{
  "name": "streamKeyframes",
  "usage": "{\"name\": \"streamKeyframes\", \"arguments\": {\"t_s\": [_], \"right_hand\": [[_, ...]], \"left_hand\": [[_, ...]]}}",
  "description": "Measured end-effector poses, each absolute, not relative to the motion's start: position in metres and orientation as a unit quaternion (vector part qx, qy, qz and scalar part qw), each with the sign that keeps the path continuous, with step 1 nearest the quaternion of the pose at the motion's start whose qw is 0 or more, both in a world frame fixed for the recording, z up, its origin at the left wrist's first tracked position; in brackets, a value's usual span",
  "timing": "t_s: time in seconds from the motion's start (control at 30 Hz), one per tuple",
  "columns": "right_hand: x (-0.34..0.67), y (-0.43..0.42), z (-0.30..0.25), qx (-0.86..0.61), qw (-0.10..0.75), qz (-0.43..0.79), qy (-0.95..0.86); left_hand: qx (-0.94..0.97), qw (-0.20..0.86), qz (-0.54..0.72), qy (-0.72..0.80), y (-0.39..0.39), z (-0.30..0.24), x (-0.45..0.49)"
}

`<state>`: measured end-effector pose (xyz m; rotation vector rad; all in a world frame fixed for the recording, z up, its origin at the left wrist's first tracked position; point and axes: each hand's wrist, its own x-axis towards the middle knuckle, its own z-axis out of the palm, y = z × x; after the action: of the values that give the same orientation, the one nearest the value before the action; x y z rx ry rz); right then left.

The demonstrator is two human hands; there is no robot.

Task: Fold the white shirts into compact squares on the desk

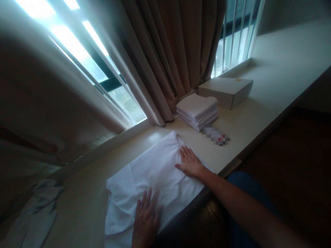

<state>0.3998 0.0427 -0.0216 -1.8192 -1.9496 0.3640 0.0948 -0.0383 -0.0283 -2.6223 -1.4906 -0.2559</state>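
A white cloth garment (152,165), perhaps a shirt, lies spread on the pale window ledge (88,175), with wrinkles along its near side. My right hand (190,162) rests flat on its right part, fingers stretched out. Over the lower left part is my left hand (147,215), fingers extended and slightly blurred; it touches or hovers just over the fabric. Neither hand grips anything. Beyond my right hand stands a stack of folded white cloths (197,110), with a blurred-out small object (215,134) in front of it.
A white box (226,91) sits behind the stack, near the window. Crumpled pale cloth (38,210) lies at the far left of the ledge. Brown curtains (165,44) hang down to the ledge's back edge. The ledge's front edge drops off toward a dark floor.
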Motion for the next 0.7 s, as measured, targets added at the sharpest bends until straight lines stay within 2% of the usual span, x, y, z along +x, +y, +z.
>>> {"name": "streamKeyframes", "arguments": {"t_s": [0.13, 0.33, 0.53, 0.7], "right_hand": [[0.403, 0.048, -0.014, -0.656, 0.237, 0.142, -0.703], [0.425, 0.106, 0.027, -0.683, 0.332, 0.132, -0.637], [0.435, 0.182, 0.029, -0.757, 0.331, 0.180, -0.534], [0.422, 0.212, 0.020, -0.773, 0.318, 0.228, -0.500]], "left_hand": [[-0.862, 0.055, -0.086, -0.497, -0.039, -0.028, 0.096], [-0.860, 0.055, -0.075, -0.501, -0.040, -0.025, 0.097], [-0.863, 0.063, -0.067, -0.497, -0.040, -0.019, 0.099], [-0.860, 0.057, -0.059, -0.503, -0.042, -0.015, 0.100]]}}
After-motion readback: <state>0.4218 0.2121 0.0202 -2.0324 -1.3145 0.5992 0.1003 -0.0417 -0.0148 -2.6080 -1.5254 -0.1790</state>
